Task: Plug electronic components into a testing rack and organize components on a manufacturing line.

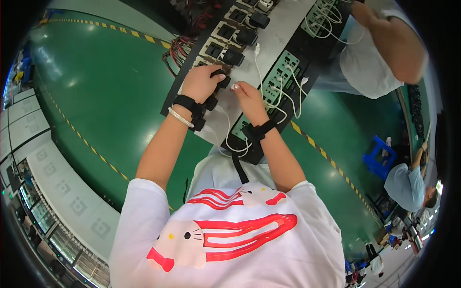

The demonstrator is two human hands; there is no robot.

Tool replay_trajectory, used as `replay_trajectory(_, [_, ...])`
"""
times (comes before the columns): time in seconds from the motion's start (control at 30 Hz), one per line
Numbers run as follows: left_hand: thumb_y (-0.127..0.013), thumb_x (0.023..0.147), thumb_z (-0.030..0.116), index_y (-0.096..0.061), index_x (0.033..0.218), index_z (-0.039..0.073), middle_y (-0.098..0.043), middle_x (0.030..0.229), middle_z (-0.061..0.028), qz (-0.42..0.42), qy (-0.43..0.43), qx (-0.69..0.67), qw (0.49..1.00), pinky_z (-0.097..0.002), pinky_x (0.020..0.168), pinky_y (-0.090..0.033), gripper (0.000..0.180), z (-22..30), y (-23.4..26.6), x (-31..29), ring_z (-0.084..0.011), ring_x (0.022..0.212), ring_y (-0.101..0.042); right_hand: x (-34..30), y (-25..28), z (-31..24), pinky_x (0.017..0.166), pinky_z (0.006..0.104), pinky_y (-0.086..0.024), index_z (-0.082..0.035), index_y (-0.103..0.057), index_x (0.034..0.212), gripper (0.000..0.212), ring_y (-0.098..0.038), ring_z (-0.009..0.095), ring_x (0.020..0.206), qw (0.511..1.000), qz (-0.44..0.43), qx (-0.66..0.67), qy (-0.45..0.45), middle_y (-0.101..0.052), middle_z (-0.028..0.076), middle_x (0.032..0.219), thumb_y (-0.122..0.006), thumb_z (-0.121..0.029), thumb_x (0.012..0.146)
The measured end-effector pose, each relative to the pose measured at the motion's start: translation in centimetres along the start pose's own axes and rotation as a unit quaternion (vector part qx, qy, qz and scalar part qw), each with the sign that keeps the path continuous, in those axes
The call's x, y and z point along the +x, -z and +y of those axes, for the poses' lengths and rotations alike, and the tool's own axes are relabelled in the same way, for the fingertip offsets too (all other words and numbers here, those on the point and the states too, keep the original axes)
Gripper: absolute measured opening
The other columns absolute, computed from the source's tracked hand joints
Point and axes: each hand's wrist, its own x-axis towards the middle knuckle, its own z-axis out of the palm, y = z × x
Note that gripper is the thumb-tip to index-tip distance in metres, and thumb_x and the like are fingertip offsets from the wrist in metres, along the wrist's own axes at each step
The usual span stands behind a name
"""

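My left hand (200, 84) is closed round a black plug-in power adapter (222, 81) at a socket in the row along the bench's left edge. Thumb and fingers of my right hand (250, 101) pinch a small white cable plug (234, 87), just right of that adapter. The fingers hide most of the plug. Beyond my left hand, more black adapters (233, 57) sit in the sockets. A loose white USB plug (257, 49) on a cable lies on the pale bench top (269, 29). To the right, a green circuit board panel (280, 72) has several white cables plugged into it.
A co-worker (372, 62) stands at the bench's right side, one arm over another green panel (314, 21). Red wires (181, 50) bunch beside the left edge. A blue stool (379, 157) and a seated person (406, 185) are farther right. Yellow-black tape (331, 163) marks the green floor.
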Motion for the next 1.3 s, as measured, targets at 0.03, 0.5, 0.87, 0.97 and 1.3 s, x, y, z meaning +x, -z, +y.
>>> replay_trajectory(0.03, [-0.066, 0.083, 0.026, -0.066, 0.110, 0.006, -0.064, 0.078, -0.0194, 0.006, 0.000, 0.008, 1.000, -0.0377, 0.070, -0.048, 0.034, 0.1, -0.1, 0.1, -0.0345, 0.072, -0.060, 0.2, 0.0, 0.4, 0.069, 0.0343, -0.046, 0.000, -0.061, 0.095, 0.022, -0.059, 0.031, 0.074, 1.000, -0.001, 0.003, -0.002, -0.062, 0.017, 0.080, -0.049, -0.019, 0.094])
replay_trajectory(0.5, [-0.065, 0.083, 0.024, -0.066, 0.109, 0.005, -0.065, 0.084, -0.0218, -0.043, -0.010, 0.028, 0.999, -0.0395, 0.071, -0.049, 0.032, 0.7, 1.1, 0.5, -0.0357, 0.077, -0.063, 1.5, 1.2, -2.5, 0.066, 0.0494, -0.043, 0.002, -0.056, 0.083, 0.023, -0.054, 0.045, 0.073, 0.989, -0.047, -0.139, 0.035, -0.058, 0.025, 0.074, -0.048, -0.017, 0.092])
replay_trajectory(0.87, [-0.065, 0.082, 0.034, -0.062, 0.114, 0.000, -0.066, 0.093, -0.0193, -0.019, 0.018, -0.001, 1.000, -0.0379, 0.075, -0.049, 0.047, 1.6, 1.9, 2.8, -0.0319, 0.084, -0.064, 10.1, 6.1, -2.8, 0.075, 0.0438, -0.050, 0.007, -0.057, 0.086, 0.016, -0.059, 0.039, 0.083, 0.923, 0.128, -0.354, 0.082, -0.061, 0.025, 0.089, -0.056, -0.008, 0.081])
replay_trajectory(0.97, [-0.065, 0.081, 0.037, -0.061, 0.115, -0.001, -0.066, 0.092, -0.0188, 0.018, 0.018, 0.007, 1.000, -0.0378, 0.075, -0.049, 0.051, 3.6, 1.8, 3.4, -0.0310, 0.083, -0.064, 7.6, 5.9, -3.8, 0.064, 0.0383, -0.050, 0.002, -0.060, 0.101, 0.020, -0.060, 0.026, 0.065, 0.980, 0.097, 0.111, -0.134, -0.063, 0.013, 0.083, -0.053, -0.013, 0.089])
replay_trajectory(1.3, [-0.070, 0.078, 0.023, -0.064, 0.114, 0.005, -0.064, 0.079, -0.0194, 0.006, 0.016, 0.001, 1.000, -0.0362, 0.067, -0.049, 0.041, 2.8, 0.2, 5.5, -0.0303, 0.072, -0.063, 6.0, 4.2, -1.9, 0.071, 0.0307, -0.048, 0.001, -0.060, 0.105, 0.019, -0.062, 0.019, 0.075, 1.000, 0.022, -0.002, 0.012, -0.066, 0.010, 0.082, -0.055, -0.006, 0.088])
